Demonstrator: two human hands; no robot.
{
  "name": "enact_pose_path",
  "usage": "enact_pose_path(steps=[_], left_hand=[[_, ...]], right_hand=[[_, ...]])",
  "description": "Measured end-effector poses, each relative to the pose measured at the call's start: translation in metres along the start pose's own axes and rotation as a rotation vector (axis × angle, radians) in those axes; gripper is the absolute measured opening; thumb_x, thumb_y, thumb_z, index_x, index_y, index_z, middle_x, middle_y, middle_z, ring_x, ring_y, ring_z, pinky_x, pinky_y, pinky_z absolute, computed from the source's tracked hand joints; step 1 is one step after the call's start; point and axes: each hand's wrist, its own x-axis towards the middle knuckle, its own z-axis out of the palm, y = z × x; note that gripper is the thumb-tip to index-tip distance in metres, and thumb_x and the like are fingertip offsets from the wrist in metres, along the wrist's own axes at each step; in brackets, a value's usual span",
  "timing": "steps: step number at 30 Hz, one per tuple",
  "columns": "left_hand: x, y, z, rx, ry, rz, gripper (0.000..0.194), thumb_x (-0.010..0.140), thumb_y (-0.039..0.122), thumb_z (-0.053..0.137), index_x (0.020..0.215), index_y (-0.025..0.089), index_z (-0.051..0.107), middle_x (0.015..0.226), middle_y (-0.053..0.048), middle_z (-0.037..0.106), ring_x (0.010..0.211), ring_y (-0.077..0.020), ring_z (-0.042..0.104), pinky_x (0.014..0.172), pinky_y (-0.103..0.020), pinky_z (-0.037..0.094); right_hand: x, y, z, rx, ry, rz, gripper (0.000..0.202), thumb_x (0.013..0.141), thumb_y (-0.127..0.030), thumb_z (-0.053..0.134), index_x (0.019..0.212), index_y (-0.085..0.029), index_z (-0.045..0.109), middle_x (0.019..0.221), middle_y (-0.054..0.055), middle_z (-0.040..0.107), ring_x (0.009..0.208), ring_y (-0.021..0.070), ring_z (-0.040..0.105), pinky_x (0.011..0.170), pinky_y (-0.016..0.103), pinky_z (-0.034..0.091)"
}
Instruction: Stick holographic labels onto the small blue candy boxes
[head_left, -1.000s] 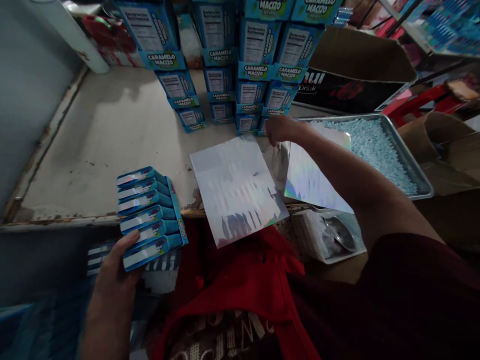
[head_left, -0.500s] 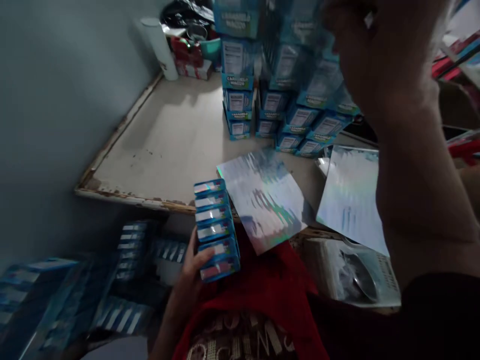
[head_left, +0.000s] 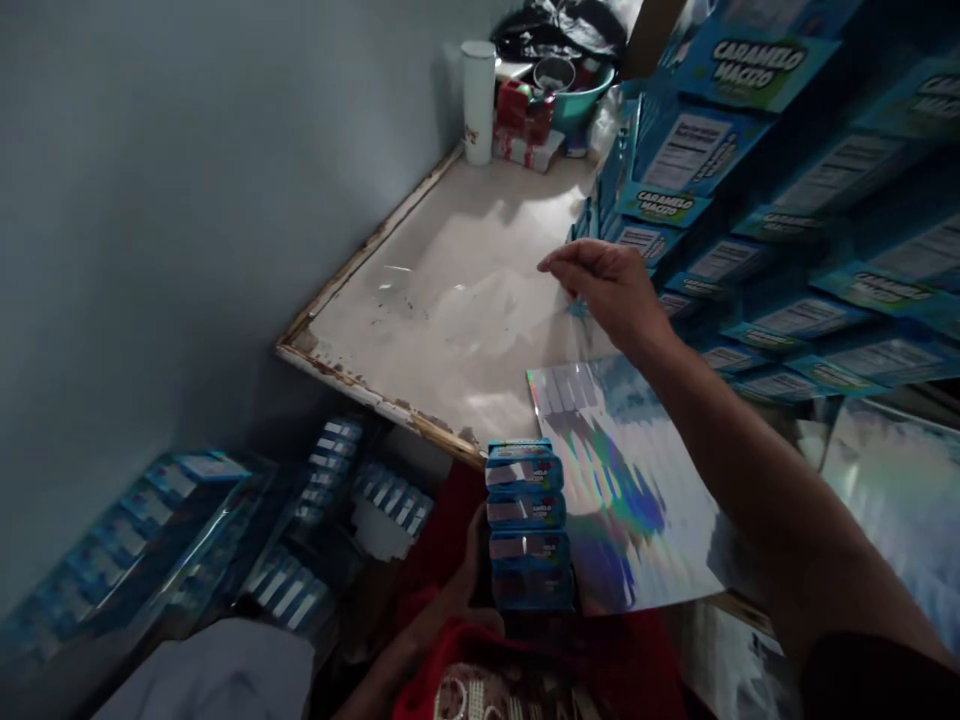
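A row of small blue boxes (head_left: 526, 510) with pale shiny strips on their faces rests upright near my lap. My left hand (head_left: 466, 580) is wrapped round its left side, the fingers partly hidden. Over the white table, beside tall stacks of blue "Caramelo Macizo" boxes (head_left: 664, 205), my right hand (head_left: 604, 285) holds its fingertips pinched together. Whether a thin thing is between them, I cannot make out. Below my right forearm lies a shiny holographic sheet (head_left: 622, 490), overhanging the table's front edge beside the held row.
The white table (head_left: 420, 340) has a worn, chipped edge. At its back stand a white cylinder (head_left: 478, 105) and a teal basin (head_left: 589, 100). More blue boxes (head_left: 161, 520) sit low on the left. Another shiny sheet (head_left: 892, 500) lies at right.
My right hand has come down from high at the right to over the table, fingers pinched. The view has swung left. My left hand still holds the row of boxes.
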Motion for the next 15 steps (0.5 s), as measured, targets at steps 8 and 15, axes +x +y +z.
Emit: enact_pose_path(steps=[8, 15], left_hand=[[0.001, 0.182, -0.112, 0.684, 1.023, 0.44, 0.059, 0.092, 0.057, 0.078, 0.143, 0.028, 0.072, 0.117, -0.006, 0.082, 0.11, -0.032, 0.077, 0.105, -0.053, 0.062], [0.082, 0.3, -0.156, 1.158, 0.907, 0.73, 0.03, 0.103, 0.048, 0.072, 0.107, 0.019, 0.082, 0.107, -0.005, 0.082, 0.099, -0.0202, 0.074, 0.097, -0.034, 0.056]], right_hand=[[0.022, 0.021, 0.01, 0.063, -0.012, -0.045, 0.018, 0.099, -0.04, 0.072, 0.093, -0.024, 0.078, 0.087, 0.0, 0.074, 0.069, 0.0114, 0.059, 0.07, 0.029, 0.054], [0.031, 0.024, 0.003, 0.094, -0.03, -0.097, 0.028, 0.094, -0.051, 0.078, 0.094, -0.024, 0.08, 0.09, 0.002, 0.078, 0.072, 0.0123, 0.062, 0.072, 0.029, 0.055]])
